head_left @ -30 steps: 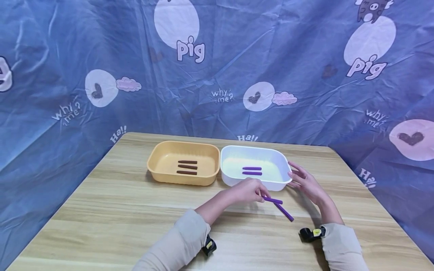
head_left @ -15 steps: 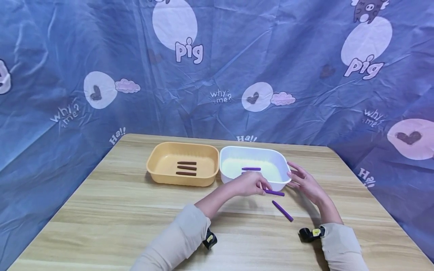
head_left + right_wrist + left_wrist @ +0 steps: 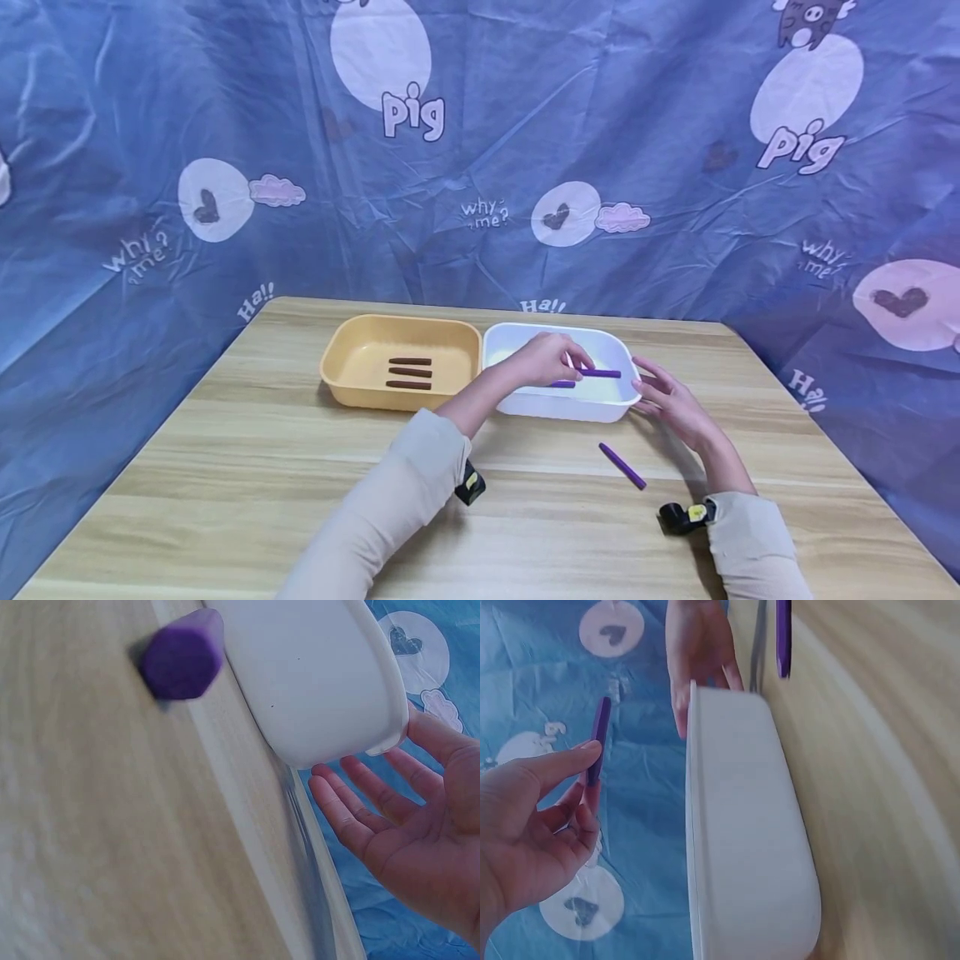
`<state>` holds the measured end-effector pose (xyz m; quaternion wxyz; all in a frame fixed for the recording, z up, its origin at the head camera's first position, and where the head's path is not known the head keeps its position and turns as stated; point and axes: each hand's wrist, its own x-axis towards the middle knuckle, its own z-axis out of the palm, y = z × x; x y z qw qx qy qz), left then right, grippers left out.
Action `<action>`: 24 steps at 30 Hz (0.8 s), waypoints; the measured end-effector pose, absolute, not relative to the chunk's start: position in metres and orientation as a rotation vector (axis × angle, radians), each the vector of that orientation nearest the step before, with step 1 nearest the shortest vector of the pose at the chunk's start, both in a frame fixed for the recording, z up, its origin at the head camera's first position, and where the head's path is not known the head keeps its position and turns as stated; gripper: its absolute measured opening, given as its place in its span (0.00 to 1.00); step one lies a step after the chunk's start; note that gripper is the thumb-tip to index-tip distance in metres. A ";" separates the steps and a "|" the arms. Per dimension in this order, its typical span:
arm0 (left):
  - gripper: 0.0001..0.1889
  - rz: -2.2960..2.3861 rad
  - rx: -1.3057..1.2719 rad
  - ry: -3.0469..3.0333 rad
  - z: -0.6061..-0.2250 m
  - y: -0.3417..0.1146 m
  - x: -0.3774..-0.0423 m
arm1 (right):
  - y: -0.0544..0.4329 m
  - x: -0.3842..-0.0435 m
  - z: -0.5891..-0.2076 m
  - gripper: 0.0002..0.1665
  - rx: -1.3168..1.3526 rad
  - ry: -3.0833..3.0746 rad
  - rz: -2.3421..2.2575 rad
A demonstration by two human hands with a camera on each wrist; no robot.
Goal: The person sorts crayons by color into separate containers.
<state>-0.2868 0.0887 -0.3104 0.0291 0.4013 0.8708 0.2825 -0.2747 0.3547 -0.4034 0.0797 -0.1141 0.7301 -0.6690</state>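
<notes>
My left hand [image 3: 551, 360] is over the white bin [image 3: 562, 408], pinching a purple crayon [image 3: 602, 374] between thumb and fingers. In the left wrist view that crayon [image 3: 598, 742] is held above the bin's rim. Another purple crayon [image 3: 562, 384] lies in the bin, partly covered by my left hand. My right hand [image 3: 678, 412] is at the bin's right end, its thumb at the rim and its relaxed fingers by the outer wall, as the right wrist view shows. One more purple crayon [image 3: 622, 466] lies on the table in front of the bin.
A yellow bin [image 3: 397, 402] stands left of the white one, side by side with it. Three brown crayons [image 3: 410, 372] lie inside it in a row. Behind the wooden table [image 3: 225, 483] hangs a blue printed cloth [image 3: 420, 233].
My left hand has lifted the pinched purple crayon from in front of the white bin, up and away from me, to over the bin. My right hand has stayed at the bin's end.
</notes>
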 end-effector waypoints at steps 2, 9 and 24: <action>0.10 0.902 1.212 2.701 -0.312 0.089 -0.295 | 0.355 -0.274 -0.403 0.37 -0.338 2.175 -2.008; 0.10 1.010 1.047 2.726 -0.325 0.089 -0.322 | 0.356 -0.274 -0.403 0.38 -0.345 2.181 -2.000; 0.11 1.007 0.691 2.825 -0.371 0.094 -0.364 | 0.355 -0.274 -0.405 0.36 -0.363 2.199 -2.003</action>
